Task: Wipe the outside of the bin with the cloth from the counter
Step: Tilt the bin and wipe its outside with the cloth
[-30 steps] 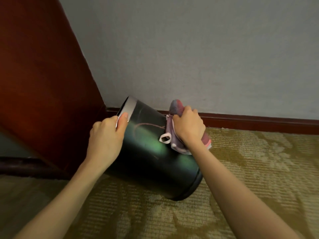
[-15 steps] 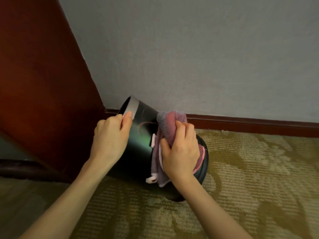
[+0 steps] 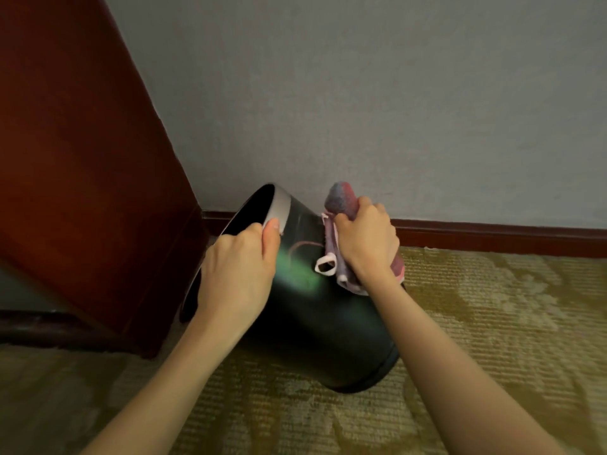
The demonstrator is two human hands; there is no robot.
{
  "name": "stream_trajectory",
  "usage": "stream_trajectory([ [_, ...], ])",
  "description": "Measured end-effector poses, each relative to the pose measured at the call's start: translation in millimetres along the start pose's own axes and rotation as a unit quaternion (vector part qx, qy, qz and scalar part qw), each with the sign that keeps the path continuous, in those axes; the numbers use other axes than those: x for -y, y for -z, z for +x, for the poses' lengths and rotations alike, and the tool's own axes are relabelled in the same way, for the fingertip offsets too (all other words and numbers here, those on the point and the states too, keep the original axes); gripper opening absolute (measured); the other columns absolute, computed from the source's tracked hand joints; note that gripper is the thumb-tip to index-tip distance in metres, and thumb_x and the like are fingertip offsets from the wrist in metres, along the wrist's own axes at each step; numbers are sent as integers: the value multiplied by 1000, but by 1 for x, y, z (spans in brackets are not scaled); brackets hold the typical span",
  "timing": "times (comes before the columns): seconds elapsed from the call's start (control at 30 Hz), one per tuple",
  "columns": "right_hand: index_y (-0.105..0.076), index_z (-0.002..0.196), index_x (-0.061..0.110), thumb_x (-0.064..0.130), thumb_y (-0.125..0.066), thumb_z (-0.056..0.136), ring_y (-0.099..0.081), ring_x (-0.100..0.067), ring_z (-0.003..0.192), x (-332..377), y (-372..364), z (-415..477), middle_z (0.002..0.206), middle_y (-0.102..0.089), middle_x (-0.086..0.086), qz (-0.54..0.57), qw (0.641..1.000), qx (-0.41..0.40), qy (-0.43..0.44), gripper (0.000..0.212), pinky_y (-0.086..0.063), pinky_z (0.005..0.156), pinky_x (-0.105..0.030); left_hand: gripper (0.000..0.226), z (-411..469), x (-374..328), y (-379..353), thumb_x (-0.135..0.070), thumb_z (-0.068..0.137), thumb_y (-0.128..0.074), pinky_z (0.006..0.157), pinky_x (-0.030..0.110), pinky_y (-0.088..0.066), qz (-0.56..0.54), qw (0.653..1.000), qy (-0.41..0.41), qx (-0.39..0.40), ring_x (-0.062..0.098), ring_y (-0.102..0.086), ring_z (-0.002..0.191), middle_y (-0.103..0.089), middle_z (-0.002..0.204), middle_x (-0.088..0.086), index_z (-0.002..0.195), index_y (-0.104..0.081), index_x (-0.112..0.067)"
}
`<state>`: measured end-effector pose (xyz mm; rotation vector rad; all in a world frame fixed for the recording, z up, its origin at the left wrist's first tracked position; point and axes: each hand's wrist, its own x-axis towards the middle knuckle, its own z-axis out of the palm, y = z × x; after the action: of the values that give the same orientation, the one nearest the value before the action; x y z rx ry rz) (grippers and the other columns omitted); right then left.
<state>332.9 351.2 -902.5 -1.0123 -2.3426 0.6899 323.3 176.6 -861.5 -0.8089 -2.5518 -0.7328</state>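
Black bin [image 3: 315,310], silver rim; pink-grey cloth [image 3: 341,205]; olive floral carpet [image 3: 492,323].

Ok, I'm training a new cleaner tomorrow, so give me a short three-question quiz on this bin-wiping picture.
1. True or false: the bin stands upright on the carpet.
2. Which hand holds the cloth?
3. The left hand grips the bin's: A base, B rim, C handle.
Key: 1 false, it is tilted; 2 the right hand; 3 B.
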Motion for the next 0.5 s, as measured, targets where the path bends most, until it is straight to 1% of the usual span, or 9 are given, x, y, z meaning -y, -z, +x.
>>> stream_trajectory([
  [0.07,-53,106,11,34,-52,86,-56,-37,93,-1,5,-14,105,-54,-13,1,998,-51,28,31,-34,68,-36,50,1,-6,-3,-42,95,-24,55,37,-30,17,1000,0,-5,38,-54,62,-59,63,17,68,-52,-10],
  [0.13,-51,102,10,33,-48,82,-55,-34,87,-1,8,-35,101,-53,-12,20,994,-99,52,31,-44,67,-41,49,4,-11,-7,-42,96,-23,56,36,-28,20,1000,-2,-7,40,-56,67,-61,69,18,70,-52,-12],
  [0.17,-51,100,9,33,-47,79,-55,-33,84,-1,8,-47,98,-53,-12,34,990,-125,60,32,-47,65,-43,48,7,-13,-8,-42,96,-23,57,36,-29,16,1000,-3,-7,40,-57,69,-62,71,18,69,-51,-13],
  [0.23,-53,100,7,30,-49,75,-54,-30,79,1,7,-68,94,-53,-13,51,981,-170,78,35,-47,59,-41,48,13,-15,-10,-43,96,-23,57,37,-31,8,1000,-6,-5,41,-57,72,-61,72,18,68,-50,-14],
  [0.27,-55,103,6,28,-52,74,-54,-30,79,2,6,-76,95,-54,-13,53,978,-183,87,37,-45,59,-39,48,16,-15,-10,-42,96,-24,58,37,-31,4,1000,-7,-5,41,-57,72,-60,71,17,68,-50,-14],
  [0.33,-57,107,5,25,-56,73,-54,-29,80,2,5,-83,96,-57,-14,56,974,-193,100,40,-43,60,-37,48,18,-14,-10,-42,97,-25,57,38,-32,-9,1000,-3,-1,41,-57,70,-56,66,14,64,-47,-14],
  [0.4,-58,106,4,25,-56,72,-55,-30,79,2,6,-81,95,-57,-14,66,973,-195,103,41,-43,60,-37,49,19,-14,-10,-41,98,-26,56,38,-35,-15,1000,-1,3,39,-57,68,-57,63,13,62,-46,-14],
  [0.43,-58,106,3,27,-54,72,-56,-30,78,3,7,-78,94,-57,-14,73,974,-191,101,41,-44,59,-38,48,19,-14,-10,-40,98,-28,56,37,-33,-16,1000,0,2,38,-57,67,-57,62,14,61,-45,-14],
  [0.5,-58,104,3,30,-51,74,-56,-30,78,4,9,-73,93,-55,-13,90,976,-175,96,40,-47,58,-39,46,16,-13,-9,-37,98,-29,55,34,-29,-20,1000,-3,2,35,-55,62,-52,57,8,59,-42,-16],
])
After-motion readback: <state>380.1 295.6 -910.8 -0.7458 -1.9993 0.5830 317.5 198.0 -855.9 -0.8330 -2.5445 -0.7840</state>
